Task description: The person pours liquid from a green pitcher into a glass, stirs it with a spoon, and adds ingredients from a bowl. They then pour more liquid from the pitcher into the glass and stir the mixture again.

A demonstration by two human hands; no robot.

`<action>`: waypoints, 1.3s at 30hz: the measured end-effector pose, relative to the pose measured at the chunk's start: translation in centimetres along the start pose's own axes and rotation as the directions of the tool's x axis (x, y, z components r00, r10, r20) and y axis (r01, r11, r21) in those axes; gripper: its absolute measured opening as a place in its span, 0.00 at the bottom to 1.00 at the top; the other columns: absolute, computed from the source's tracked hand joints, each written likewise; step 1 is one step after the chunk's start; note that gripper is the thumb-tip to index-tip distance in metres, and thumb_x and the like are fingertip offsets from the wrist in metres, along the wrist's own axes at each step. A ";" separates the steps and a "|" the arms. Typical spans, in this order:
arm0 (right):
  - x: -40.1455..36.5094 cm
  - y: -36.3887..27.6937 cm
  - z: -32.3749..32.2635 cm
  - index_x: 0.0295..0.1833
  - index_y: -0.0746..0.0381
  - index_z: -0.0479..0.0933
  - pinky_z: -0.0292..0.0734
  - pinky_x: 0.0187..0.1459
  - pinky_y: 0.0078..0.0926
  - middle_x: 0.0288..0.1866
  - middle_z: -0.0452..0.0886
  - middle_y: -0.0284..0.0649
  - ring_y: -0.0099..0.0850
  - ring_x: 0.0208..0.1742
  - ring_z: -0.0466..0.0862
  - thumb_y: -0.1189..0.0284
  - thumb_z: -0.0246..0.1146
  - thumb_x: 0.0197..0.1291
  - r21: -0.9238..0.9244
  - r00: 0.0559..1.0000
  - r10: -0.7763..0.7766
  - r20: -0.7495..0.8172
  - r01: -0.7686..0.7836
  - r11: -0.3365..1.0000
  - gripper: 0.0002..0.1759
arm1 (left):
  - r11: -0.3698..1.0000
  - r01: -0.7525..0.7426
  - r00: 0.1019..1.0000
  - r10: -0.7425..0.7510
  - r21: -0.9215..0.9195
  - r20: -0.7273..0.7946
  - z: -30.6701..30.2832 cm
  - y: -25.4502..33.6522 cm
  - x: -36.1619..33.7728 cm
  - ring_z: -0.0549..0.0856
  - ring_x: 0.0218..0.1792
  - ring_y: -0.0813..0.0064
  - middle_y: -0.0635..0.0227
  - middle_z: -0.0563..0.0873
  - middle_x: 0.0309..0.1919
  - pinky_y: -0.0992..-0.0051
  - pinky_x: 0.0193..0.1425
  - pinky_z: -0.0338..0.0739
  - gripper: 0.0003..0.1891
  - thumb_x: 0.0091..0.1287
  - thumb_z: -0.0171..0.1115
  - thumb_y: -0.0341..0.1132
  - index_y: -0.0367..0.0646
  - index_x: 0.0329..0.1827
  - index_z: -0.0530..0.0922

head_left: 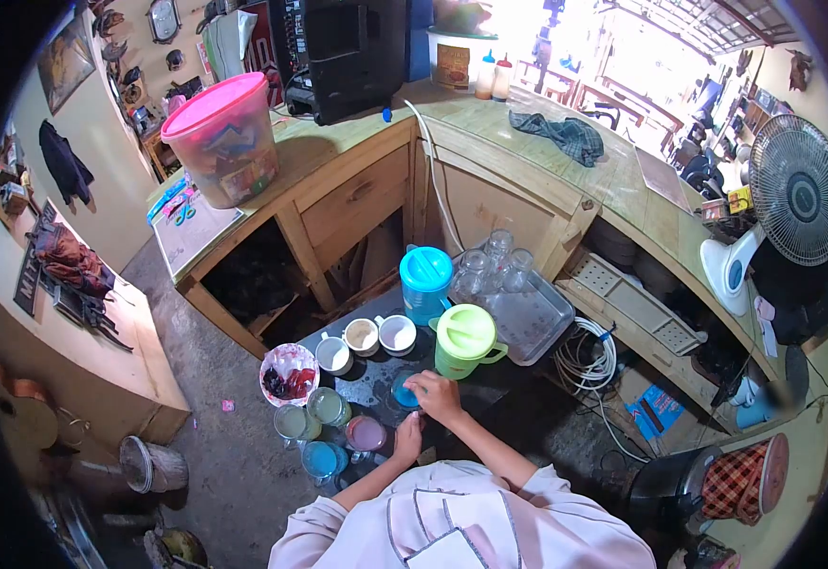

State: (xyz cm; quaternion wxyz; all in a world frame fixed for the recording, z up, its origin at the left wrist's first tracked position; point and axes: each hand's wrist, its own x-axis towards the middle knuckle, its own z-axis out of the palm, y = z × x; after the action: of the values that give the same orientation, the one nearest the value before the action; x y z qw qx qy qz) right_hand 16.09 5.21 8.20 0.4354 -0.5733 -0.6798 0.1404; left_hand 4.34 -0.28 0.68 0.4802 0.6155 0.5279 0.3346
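Observation:
My right hand (pixel 436 395) is closed at the rim of a glass with blue liquid (pixel 404 390); whatever its fingers pinch is hidden. Just below that glass, my left hand (pixel 408 439) is closed, and I cannot make out what is in it. A glass mug with pinkish-purple liquid (pixel 367 433) stands left of it. Farther left are two mugs of pale greenish liquid (pixel 329 407) and one of bright blue liquid (pixel 322 460). Three white cups (pixel 361 337) stand in a row behind, beside a bowl (pixel 290 375) with dark red and purple contents.
A green lidded pitcher (pixel 466 341) and a blue one (pixel 425 284) stand close behind my right hand. A metal tray (pixel 547 327) holds several upturned glasses (pixel 496 261). Coiled white cable (pixel 586 357) lies at right. A wooden counter (pixel 357 142) wraps around, with a fan (pixel 798 194).

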 end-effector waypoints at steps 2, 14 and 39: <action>-0.1 -0.3 -0.2 0.28 0.57 0.81 0.75 0.27 0.31 0.28 0.81 0.34 0.35 0.26 0.81 0.71 0.60 0.52 -0.070 1.000 -0.010 0.028 0.012 0.997 0.05 | 1.000 0.000 1.000 0.000 -0.003 -0.005 0.0 0.1 0.0 0.73 0.25 0.70 0.63 0.72 0.21 0.70 0.32 0.68 0.22 0.73 0.33 0.40 0.35 0.43 0.76; 0.1 -0.5 -0.3 0.28 0.57 0.80 0.74 0.27 0.31 0.27 0.79 0.35 0.36 0.27 0.81 0.69 0.61 0.53 -0.035 1.000 -0.003 -0.010 0.003 0.999 0.06 | 1.000 0.011 1.000 -0.011 -0.016 -0.001 0.1 -0.2 -0.1 0.74 0.25 0.70 0.63 0.73 0.21 0.69 0.32 0.68 0.22 0.73 0.33 0.41 0.36 0.45 0.76; 0.1 -0.4 0.3 0.30 0.56 0.82 0.74 0.26 0.31 0.27 0.79 0.35 0.35 0.27 0.81 0.70 0.60 0.53 0.020 0.999 0.030 0.023 -0.030 0.999 0.05 | 1.000 0.008 1.000 -0.008 -0.023 0.012 -0.1 -0.2 0.1 0.73 0.25 0.73 0.66 0.72 0.21 0.72 0.33 0.68 0.22 0.73 0.34 0.41 0.36 0.45 0.76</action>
State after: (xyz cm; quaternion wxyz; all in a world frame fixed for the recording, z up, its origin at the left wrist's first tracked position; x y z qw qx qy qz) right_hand 15.59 5.23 8.36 0.4313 -0.5772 -0.6746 0.1602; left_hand 4.19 -0.19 0.52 0.4914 0.6099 0.5236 0.3351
